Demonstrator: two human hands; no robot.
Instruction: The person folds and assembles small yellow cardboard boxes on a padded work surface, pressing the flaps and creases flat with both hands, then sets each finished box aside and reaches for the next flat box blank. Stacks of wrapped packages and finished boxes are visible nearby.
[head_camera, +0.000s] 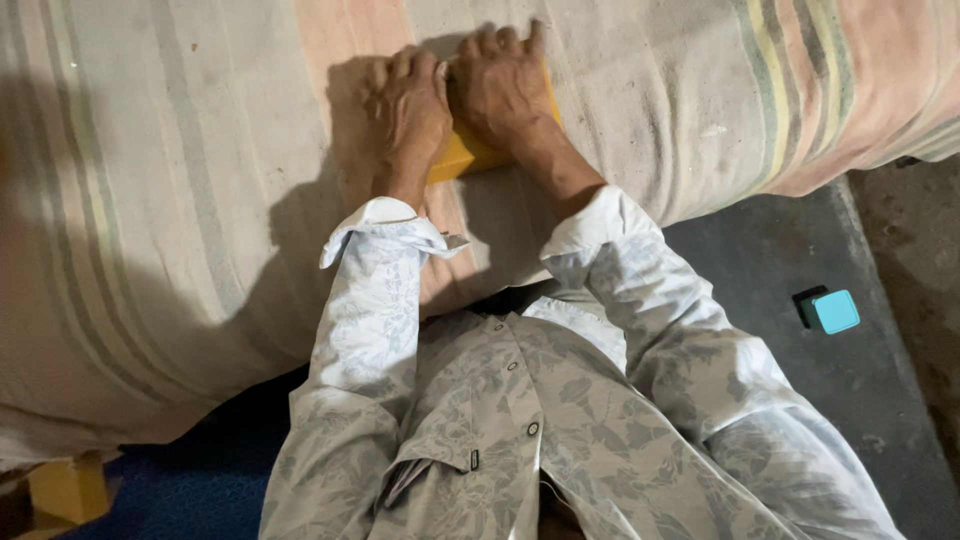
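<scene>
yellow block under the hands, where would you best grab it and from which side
Probably the near edge of the yellow block, from the person's side: it lies flat on the striped cloth, with the left hand and right hand covering the rest.

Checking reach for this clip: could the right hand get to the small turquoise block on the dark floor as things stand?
Probably yes. The right hand rests on the yellow piece, while the turquoise block lies on open floor to the right, nothing between.

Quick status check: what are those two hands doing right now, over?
Left hand and right hand both pressed flat on a yellow block. Block lies on striped cloth. Nothing in the way; small teal box off on the floor.
</scene>
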